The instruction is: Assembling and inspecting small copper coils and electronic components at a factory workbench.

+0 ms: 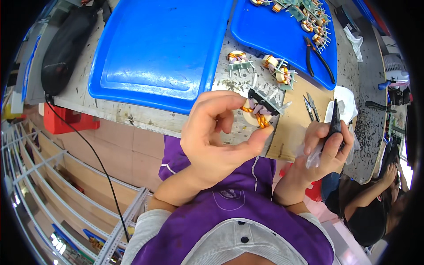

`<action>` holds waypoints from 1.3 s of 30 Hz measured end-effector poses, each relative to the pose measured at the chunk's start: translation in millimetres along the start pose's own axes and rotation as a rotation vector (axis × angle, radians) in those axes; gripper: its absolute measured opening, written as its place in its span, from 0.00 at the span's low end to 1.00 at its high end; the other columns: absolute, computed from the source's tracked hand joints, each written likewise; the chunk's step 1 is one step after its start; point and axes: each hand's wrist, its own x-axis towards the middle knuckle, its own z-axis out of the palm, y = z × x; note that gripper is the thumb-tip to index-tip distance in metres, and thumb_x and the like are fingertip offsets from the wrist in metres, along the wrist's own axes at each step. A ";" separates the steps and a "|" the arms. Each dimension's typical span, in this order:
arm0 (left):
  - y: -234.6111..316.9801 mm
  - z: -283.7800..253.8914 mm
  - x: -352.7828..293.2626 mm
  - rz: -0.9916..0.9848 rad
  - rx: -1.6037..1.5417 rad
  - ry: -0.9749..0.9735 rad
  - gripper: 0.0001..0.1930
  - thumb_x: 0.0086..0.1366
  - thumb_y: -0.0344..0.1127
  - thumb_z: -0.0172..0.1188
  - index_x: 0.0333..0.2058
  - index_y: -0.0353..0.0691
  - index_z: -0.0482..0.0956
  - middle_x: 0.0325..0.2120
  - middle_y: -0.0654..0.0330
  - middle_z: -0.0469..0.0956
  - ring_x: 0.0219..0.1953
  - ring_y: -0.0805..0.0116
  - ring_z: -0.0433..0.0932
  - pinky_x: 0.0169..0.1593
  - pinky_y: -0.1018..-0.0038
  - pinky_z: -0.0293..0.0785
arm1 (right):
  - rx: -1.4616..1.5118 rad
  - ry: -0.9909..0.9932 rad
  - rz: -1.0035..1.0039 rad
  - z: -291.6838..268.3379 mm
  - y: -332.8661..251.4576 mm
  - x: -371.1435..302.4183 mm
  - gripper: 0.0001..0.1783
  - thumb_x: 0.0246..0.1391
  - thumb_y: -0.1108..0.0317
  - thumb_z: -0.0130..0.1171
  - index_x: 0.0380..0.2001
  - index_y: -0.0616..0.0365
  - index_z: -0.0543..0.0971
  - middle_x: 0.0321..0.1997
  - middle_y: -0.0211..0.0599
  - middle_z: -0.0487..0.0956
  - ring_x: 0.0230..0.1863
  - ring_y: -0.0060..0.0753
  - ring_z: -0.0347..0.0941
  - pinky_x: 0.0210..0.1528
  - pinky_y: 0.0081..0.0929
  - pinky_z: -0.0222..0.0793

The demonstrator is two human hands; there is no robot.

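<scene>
Copper-wound and cream-cored, the small toroid coil (255, 112) sits pinched between thumb and fingertips of the left hand (212, 137), held up just above the near edge of the counter (132, 112); the fingers close only on its rim and black base, so a slip could bend the thin metal leads or drop it off the edge. Beside it the right hand (327, 148) is wrapped shut around the black-handled pliers (335, 121), tip up, with a scrap of clear plastic; a careless jab might nick the winding. Farther off, loose finished coils (276, 68) lie on the counter between two blue trays (159, 48), where a sleeve could sweep them away.
</scene>
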 end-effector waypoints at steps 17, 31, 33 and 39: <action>-1.3 -11.0 -6.2 0.487 0.584 -0.098 0.23 0.36 0.25 0.68 0.36 0.33 0.73 0.33 0.53 0.72 0.34 0.67 0.70 0.28 0.80 0.64 | -0.142 -0.607 -0.261 28.2 -11.6 -12.6 0.27 0.30 0.81 0.67 0.38 0.63 0.68 0.20 0.37 0.70 0.13 0.31 0.65 0.14 0.26 0.59; -5.1 -11.5 -10.7 0.454 0.610 -0.179 0.24 0.39 0.25 0.65 0.40 0.38 0.71 0.38 0.52 0.69 0.36 0.63 0.70 0.35 0.75 0.68 | -0.206 -0.600 -0.182 27.9 -10.8 -10.3 0.19 0.32 0.83 0.66 0.32 0.67 0.71 0.19 0.39 0.70 0.13 0.31 0.65 0.12 0.25 0.58; -7.8 -10.1 -9.9 0.452 0.620 -0.189 0.24 0.39 0.24 0.65 0.40 0.39 0.71 0.38 0.53 0.69 0.36 0.63 0.70 0.36 0.75 0.68 | -0.207 -0.600 -0.190 27.3 -9.6 -10.3 0.19 0.32 0.83 0.65 0.32 0.67 0.71 0.19 0.39 0.70 0.13 0.31 0.65 0.12 0.25 0.57; -17.8 -4.6 -6.9 0.557 0.490 -0.113 0.23 0.38 0.21 0.67 0.37 0.36 0.75 0.37 0.52 0.72 0.19 0.78 0.63 0.25 0.82 0.58 | -0.132 -0.498 -0.231 26.2 -0.8 -15.2 0.19 0.32 0.84 0.65 0.32 0.69 0.71 0.18 0.40 0.70 0.11 0.30 0.63 0.11 0.25 0.55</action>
